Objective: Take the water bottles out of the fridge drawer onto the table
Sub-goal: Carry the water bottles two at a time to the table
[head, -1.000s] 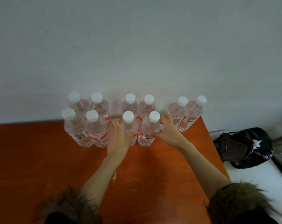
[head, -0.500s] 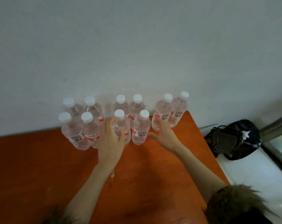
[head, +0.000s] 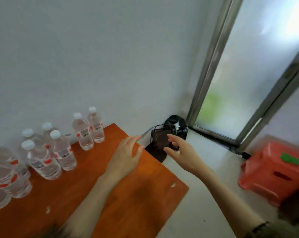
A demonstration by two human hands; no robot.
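while both hands hang empty over the table's [head: 145,194] right end, every water bottle in view stands upright to the left of the fingers, by the wall. left hand [head: 126,157] is flat, fingers loosely spread, palm down above the orange top. right hand [head: 181,152] is past the table edge, fingers parted and curled a little, holding nothing.

water bottles [head: 59,152]: clear plastic, white screw caps, red-and-white label band round the middle. nearest pair [head: 88,129] sits just left of the left fingertips, a cluster of four further left, more cut off at the frame edge. they look full.

handling, my read: full bottles will be moderately heavy, thin walls will give under a hard squeeze, plastic may be slick if cold and damp from the fridge. best grip is round the body at the label band, or the stiffer neck below the cap. two fit per trip, one each hand.

fridge drawer is not in view, so i can't tell how many remain. beyond the right fingers, on the floor: black mesh basket [head: 159,138], black bag [head: 177,122]; a red stool [head: 274,170] further right.
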